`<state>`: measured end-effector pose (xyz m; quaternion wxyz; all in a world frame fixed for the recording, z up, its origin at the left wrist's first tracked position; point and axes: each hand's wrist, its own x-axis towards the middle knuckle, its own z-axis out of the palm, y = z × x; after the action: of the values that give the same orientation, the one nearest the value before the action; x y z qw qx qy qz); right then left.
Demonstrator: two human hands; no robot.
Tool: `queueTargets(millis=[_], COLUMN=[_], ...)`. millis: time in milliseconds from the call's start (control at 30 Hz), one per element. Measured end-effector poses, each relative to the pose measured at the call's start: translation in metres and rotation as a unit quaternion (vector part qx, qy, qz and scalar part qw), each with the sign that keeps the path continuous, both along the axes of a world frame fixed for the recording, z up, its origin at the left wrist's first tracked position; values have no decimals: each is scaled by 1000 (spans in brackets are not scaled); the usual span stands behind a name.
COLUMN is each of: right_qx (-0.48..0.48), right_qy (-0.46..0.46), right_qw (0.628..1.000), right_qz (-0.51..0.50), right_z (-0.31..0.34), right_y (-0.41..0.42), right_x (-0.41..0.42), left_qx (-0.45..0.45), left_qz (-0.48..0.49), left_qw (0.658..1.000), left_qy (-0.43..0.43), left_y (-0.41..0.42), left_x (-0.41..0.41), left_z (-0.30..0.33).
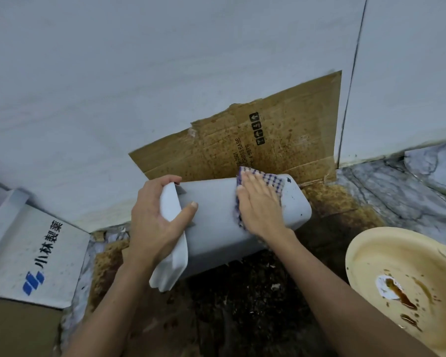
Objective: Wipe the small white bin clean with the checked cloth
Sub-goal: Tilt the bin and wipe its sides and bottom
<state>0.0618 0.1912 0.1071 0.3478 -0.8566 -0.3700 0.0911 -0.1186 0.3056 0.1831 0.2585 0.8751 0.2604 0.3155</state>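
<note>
Pale grey wall [113, 73] above a grey marbled floor [397, 197]; stained brown cardboard [281, 140] leans against the wall.

Dim, even light; edges perhaps warped.

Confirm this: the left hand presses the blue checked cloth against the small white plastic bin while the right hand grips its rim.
The hands are swapped. In the head view, the right hand presses the blue checked cloth against the small white plastic bin, while the left hand grips its rim.
</note>
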Motion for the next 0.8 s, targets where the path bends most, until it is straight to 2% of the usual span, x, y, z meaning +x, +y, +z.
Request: queueTargets(millis=[100,233,333,433,533,633,700,800], right_qx=[58,115,90,12,-36,-31,33,87], right_qy=[-47,-73,-65,-25,18,-40,-69,-44], right_qw=[995,979,992,999,998,999,995,993], right_qz=[73,149,65,-32,-48,10,60,72], right_z=[20,0,-31,-51,-43,-27,-23,-33], right_y=[29,-4,-37,-50,-30,2,2,-33], right_x=[-43,-84,-41,39,88,61,17,-24], left_qx=[6,10,-2,-4,6,9,7,-2], left_qz=[-1,10,2,-3,-4,6,9,12], left_qw=[1000,1000,1000,1000,1000,1000,1000,1000], left_qy=[0,1,-4,-1,3,0,6,12], left_y=[0,3,4,5,2,-1,0,2], left_x=[4,3,3,6,8,11,13,11], left_z=[3,4,5,5,4,6,9,12])
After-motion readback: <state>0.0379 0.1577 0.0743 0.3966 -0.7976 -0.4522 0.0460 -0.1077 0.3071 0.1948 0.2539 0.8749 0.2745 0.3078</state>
